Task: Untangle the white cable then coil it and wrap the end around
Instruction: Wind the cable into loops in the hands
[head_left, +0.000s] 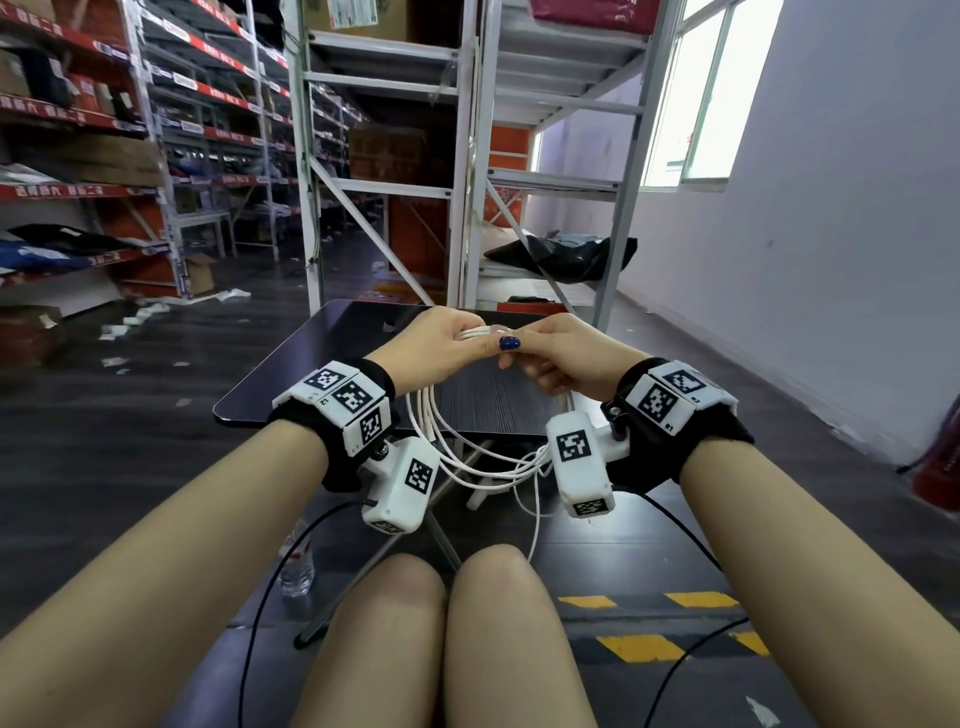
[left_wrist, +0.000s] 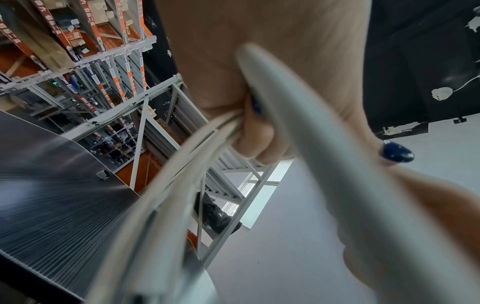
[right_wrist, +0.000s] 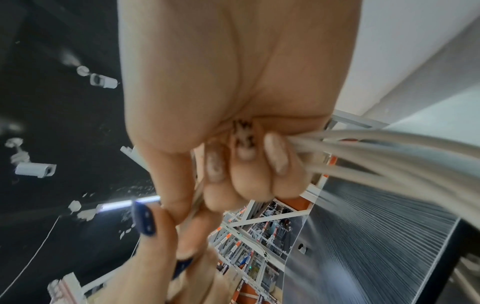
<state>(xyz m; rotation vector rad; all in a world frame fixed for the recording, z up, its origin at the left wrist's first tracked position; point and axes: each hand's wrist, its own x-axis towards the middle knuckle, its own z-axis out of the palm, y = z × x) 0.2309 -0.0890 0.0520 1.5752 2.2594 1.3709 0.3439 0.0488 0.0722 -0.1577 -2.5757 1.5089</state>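
Note:
The white cable (head_left: 470, 457) hangs in several loops below both hands, above the near edge of a small dark table (head_left: 322, 353). My left hand (head_left: 441, 338) grips the top of the coil, its thumb with a blue nail lying across the strands. My right hand (head_left: 550, 348) touches the left one and its curled fingers (right_wrist: 241, 164) hold the same bundle (right_wrist: 376, 148). In the left wrist view the strands (left_wrist: 182, 174) run out of the closed fist (left_wrist: 259, 133). One loose end dangles toward my knees (head_left: 535, 525).
Metal shelving racks (head_left: 389, 156) stand just behind the table, with more racks on the left. A white wall (head_left: 831, 234) runs along the right. A water bottle (head_left: 298, 566) stands on the floor by the table leg. Black sensor leads trail from both wrists.

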